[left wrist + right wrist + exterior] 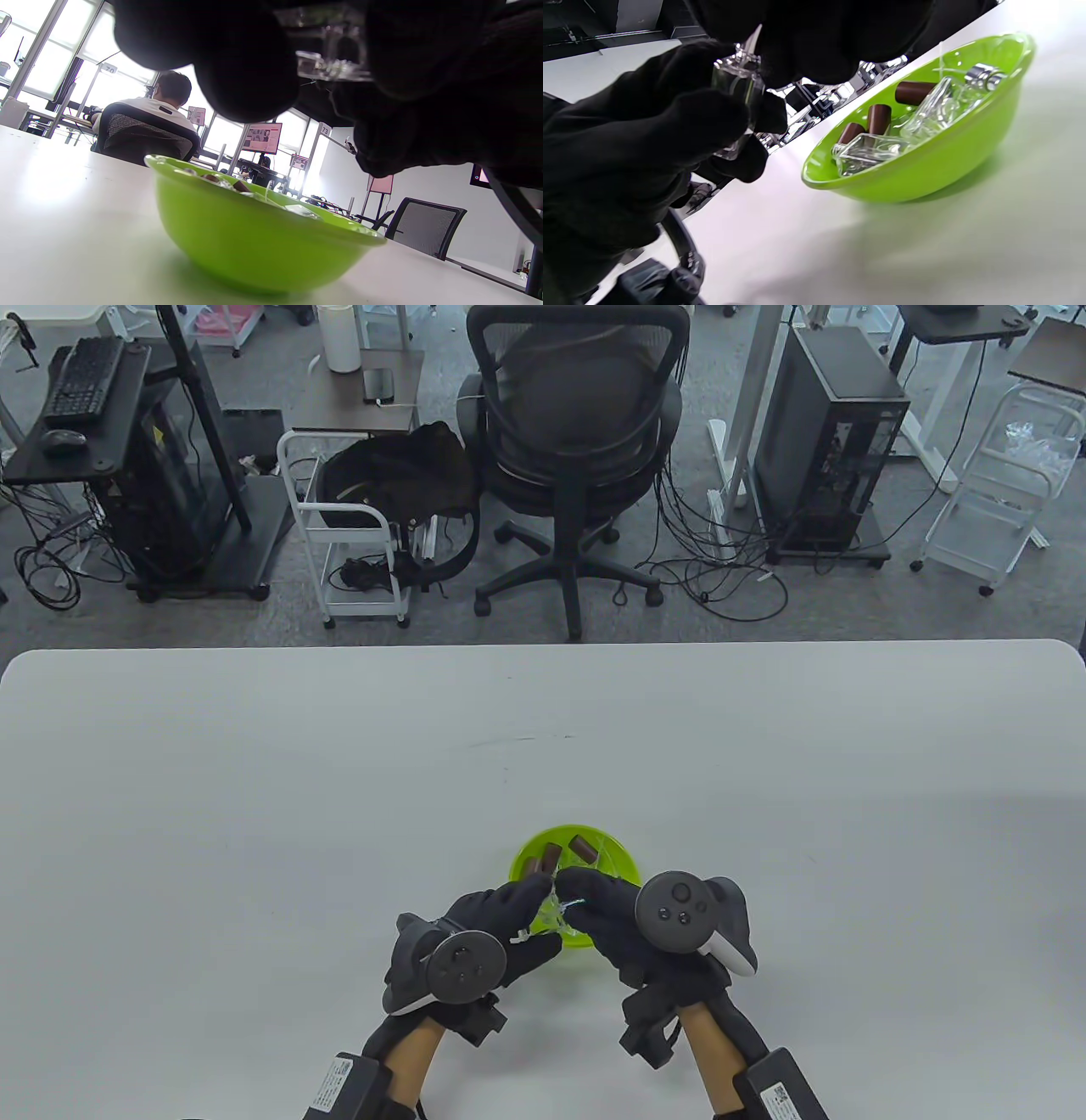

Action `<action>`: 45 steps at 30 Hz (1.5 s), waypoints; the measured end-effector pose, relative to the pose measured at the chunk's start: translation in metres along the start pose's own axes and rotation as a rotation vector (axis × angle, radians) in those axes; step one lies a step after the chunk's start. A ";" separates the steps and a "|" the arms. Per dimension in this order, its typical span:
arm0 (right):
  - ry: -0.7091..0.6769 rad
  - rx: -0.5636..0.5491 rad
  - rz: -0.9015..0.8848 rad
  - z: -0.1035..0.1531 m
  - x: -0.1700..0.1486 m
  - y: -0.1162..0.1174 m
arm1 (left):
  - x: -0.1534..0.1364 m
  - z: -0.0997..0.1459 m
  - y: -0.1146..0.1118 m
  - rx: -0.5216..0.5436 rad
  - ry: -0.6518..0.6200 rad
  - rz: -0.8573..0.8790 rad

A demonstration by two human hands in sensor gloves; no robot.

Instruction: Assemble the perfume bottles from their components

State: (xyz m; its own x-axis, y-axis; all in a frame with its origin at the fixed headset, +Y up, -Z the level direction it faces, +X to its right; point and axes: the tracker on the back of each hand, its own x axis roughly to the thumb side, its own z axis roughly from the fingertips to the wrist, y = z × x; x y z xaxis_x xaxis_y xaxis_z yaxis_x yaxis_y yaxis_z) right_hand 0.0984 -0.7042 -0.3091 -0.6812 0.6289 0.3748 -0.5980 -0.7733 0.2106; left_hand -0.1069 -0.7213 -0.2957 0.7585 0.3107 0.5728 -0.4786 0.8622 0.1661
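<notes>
A small clear glass bottle [551, 913] hangs over the near rim of the green bowl [624, 861], held between both hands. My left hand [513, 903] grips the bottle body [739, 82], fingers curled round it. My right hand [594, 899] pinches the bottle's neck end [331, 55]; its fingertips [814, 38] hide whatever sits there. In the bowl [925, 169] lie three brown caps [880, 118], two more clear bottles [869, 150] and a chrome sprayer [984, 76].
The bowl [254, 245] stands near the table's front edge at centre. An office chair [577, 449], a white cart [356, 534] and computer towers stand on the floor beyond the table's far edge.
</notes>
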 end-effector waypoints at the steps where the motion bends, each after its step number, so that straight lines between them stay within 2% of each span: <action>1: 0.017 -0.007 0.043 -0.001 0.001 0.003 | 0.001 0.000 -0.001 -0.008 -0.007 -0.011; 4: 0.059 -0.076 0.180 -0.001 0.001 0.007 | 0.003 0.001 -0.001 -0.009 -0.020 -0.019; 8: 0.093 -0.125 0.061 0.000 0.006 0.014 | 0.003 0.001 -0.002 -0.004 -0.009 -0.027; 12: 0.091 -0.161 0.117 -0.001 0.007 0.014 | 0.003 0.001 -0.002 -0.002 -0.010 -0.023; 15: 0.059 -0.083 0.006 0.000 0.003 0.012 | 0.001 0.001 -0.002 -0.001 -0.002 -0.028; 18: -0.007 0.079 -0.125 -0.002 0.001 0.005 | -0.005 0.002 0.001 0.010 0.017 -0.007; 19: -0.007 0.082 -0.129 -0.002 0.000 0.004 | -0.006 0.002 0.002 0.008 0.011 0.006; 22: 0.030 0.013 -0.045 -0.003 0.003 0.005 | -0.001 0.001 0.000 0.002 -0.005 -0.018; 25: 0.070 -0.062 0.141 -0.002 0.002 0.009 | 0.000 0.001 -0.001 -0.002 -0.013 0.005; 30: 0.102 -0.110 0.002 -0.001 0.008 0.016 | 0.001 0.001 -0.003 -0.002 -0.009 -0.031; 34: 0.087 -0.164 0.148 0.000 0.011 0.014 | 0.003 0.001 -0.003 -0.005 -0.027 -0.018; 37: 0.066 -0.121 0.052 0.000 0.006 0.011 | 0.003 0.001 -0.002 -0.006 -0.029 -0.018; 40: -0.005 0.059 -0.045 -0.001 0.004 0.004 | -0.002 0.003 0.000 -0.003 -0.009 -0.006; 41: -0.013 0.081 -0.043 -0.002 0.004 0.003 | -0.003 0.003 0.000 -0.004 -0.009 -0.004; 45: 0.014 0.026 0.067 -0.002 0.007 0.004 | 0.001 0.002 -0.001 -0.012 -0.024 -0.026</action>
State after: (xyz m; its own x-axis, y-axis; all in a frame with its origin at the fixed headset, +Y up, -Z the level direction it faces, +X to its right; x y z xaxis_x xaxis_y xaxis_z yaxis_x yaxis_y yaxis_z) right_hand 0.0908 -0.7028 -0.3079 -0.7255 0.5763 0.3763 -0.5398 -0.8156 0.2084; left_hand -0.1063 -0.7225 -0.2936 0.7601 0.2784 0.5871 -0.4533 0.8746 0.1722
